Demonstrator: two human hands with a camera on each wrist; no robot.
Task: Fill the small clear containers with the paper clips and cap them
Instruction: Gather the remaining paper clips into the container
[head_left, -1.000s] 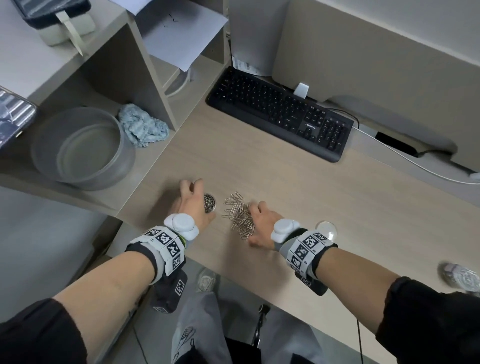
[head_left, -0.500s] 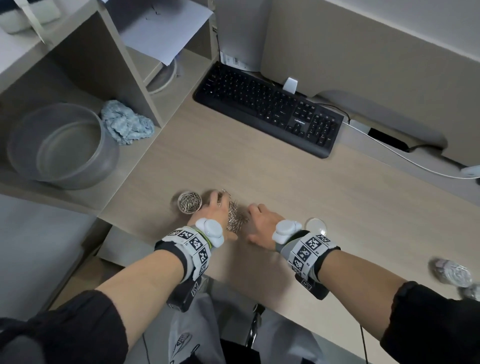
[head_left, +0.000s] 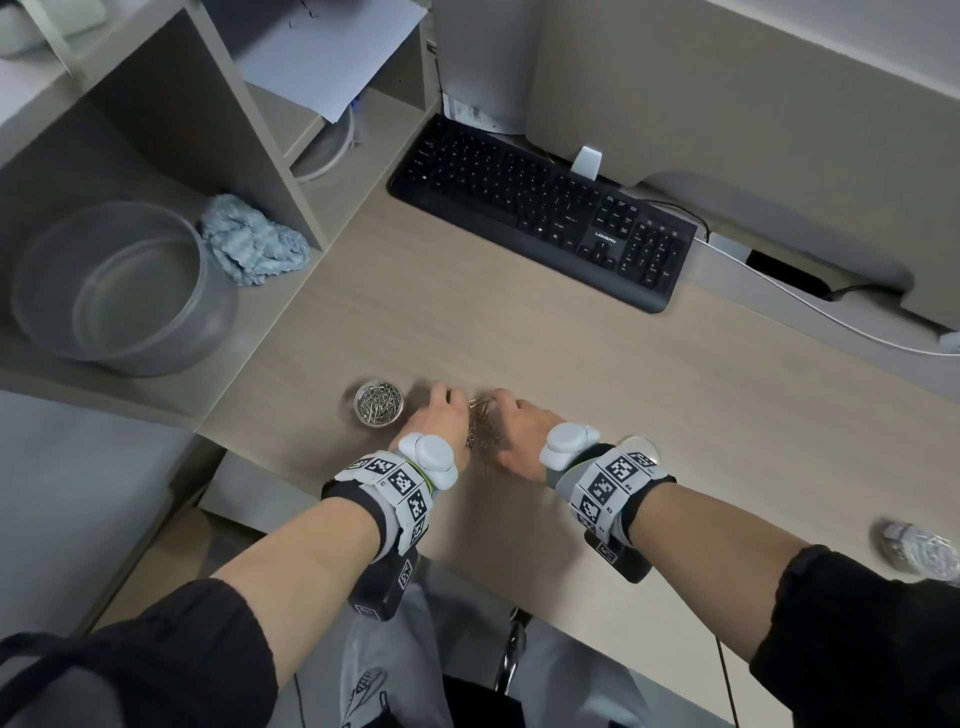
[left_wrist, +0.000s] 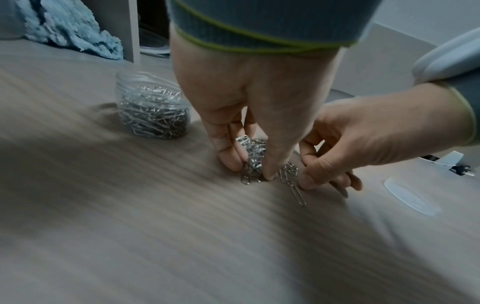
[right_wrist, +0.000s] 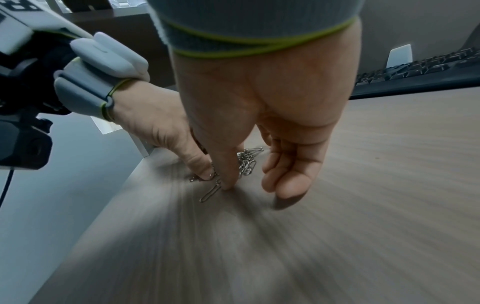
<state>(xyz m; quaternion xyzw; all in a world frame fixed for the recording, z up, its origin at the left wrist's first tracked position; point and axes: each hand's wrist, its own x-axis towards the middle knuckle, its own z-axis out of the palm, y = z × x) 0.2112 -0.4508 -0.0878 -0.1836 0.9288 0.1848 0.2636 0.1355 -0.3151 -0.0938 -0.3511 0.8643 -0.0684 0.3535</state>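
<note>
1. The left hand (left_wrist: 249, 107) has left the jar (head_left: 379, 404) and joined the right hand (left_wrist: 369, 144); both pinch at the paper clips (left_wrist: 255, 157) on the tabletop (head_left: 597, 374).
2. Beyond, left, the jar stands nearly full and uncapped; another scoop seems next.

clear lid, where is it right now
In the left wrist view the clear lid lies flat on the desk, uncapped, just beyond the right hand; the head view mostly hides it behind the right wrist.

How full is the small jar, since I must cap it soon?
Nearly full: the small jar stands upright, uncapped, paper clips reaching near its rim.
</note>
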